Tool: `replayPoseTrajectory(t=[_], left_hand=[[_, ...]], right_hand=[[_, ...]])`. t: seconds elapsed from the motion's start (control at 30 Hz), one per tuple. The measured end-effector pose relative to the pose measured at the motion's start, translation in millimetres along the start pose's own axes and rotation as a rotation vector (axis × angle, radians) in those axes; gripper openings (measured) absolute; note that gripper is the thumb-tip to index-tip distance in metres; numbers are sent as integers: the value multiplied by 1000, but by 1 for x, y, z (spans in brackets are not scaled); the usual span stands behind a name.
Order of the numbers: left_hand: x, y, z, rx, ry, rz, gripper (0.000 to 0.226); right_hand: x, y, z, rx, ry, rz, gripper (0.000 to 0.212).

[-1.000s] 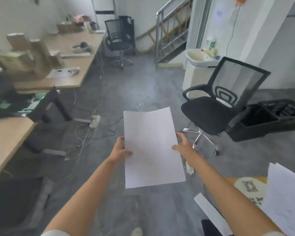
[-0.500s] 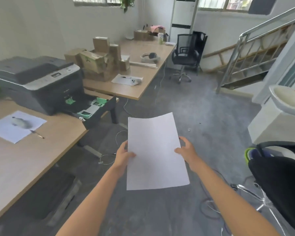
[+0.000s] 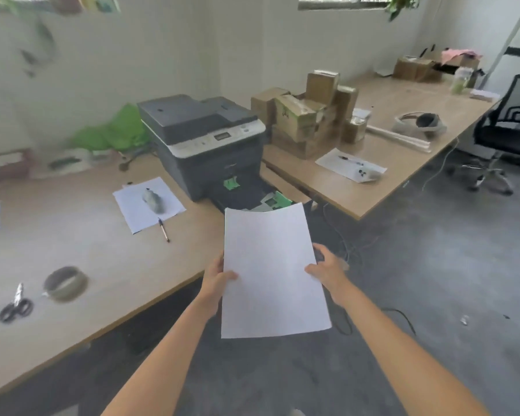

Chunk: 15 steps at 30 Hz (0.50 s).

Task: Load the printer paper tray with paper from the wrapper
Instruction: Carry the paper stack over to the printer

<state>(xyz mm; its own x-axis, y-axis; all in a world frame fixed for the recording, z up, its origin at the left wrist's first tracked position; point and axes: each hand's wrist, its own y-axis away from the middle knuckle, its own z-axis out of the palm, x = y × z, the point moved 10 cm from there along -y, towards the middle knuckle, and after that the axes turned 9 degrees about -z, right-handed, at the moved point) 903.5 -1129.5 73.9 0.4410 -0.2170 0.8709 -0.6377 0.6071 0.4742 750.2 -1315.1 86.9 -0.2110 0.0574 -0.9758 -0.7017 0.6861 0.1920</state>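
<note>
A: Hands? Quick.
B: Left hand [image 3: 215, 280] pinches the left edge of the white rectangular paper stack [image 3: 272, 271], thumb on top. Right hand [image 3: 327, 273] clamps the right edge the same way. Stack held flat in the air, off the desk edge.
A: Step?
B: Carrying the paper to the tray, I'd say; not loaded yet. The black pulled-out paper tray with green guides [image 3: 249, 195] sits at 12 o'clock from the stack, its near end hidden behind the top edge.
A: Next move needs?
B: Probably lining the short edge up between the guides, then lowering it flat.
A: Counts?
B: One grey-and-white printer [image 3: 204, 136], 11 o'clock. One black pen [image 3: 163, 229], 9 o'clock. One grey tape roll [image 3: 65, 283], one pair of black scissors [image 3: 15, 307], far left. One black mesh office chair [image 3: 511, 127], 2 o'clock. Wrapper: can't spot it.
</note>
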Motion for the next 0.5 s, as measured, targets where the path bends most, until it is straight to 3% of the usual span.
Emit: replayPoseTrajectory(t=[0.33,0.5], left_hand=[[52,-48,-116,439,120,63,62],[68,-68,-172,604,125,103,57]], right_hand=[[-53,-161,145,-455,139,-89,56],[-60,-209,211,-532,201,-173,50]])
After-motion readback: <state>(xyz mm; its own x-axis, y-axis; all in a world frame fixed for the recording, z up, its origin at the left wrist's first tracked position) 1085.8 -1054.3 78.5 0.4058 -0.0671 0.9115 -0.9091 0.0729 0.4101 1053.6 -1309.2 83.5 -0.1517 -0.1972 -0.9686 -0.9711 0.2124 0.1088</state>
